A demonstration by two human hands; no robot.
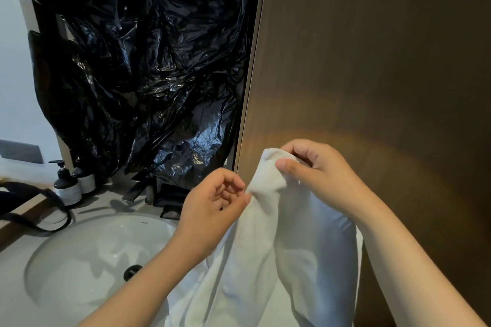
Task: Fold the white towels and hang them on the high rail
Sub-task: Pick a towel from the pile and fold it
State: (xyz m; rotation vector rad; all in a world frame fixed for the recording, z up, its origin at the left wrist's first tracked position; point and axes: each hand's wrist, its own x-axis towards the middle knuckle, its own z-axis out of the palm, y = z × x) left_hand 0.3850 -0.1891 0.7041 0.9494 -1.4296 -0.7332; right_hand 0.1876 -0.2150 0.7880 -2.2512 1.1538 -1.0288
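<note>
A white towel [268, 252] hangs down in front of me, held up at its top end by both hands. My right hand [316, 167] pinches the towel's top corner between thumb and curled fingers. My left hand [212, 202] is just left of it, thumb tip against the towel's edge and fingers curled. The lower part of the towel drops out of the frame at the bottom. No rail is in view.
A white round sink [79, 260] sits at lower left with a dark faucet [136, 188] behind it. Two pump bottles [67, 186] stand on the counter. Black plastic sheeting [148, 61] covers the mirror area. A brown wooden panel [372, 61] fills the right.
</note>
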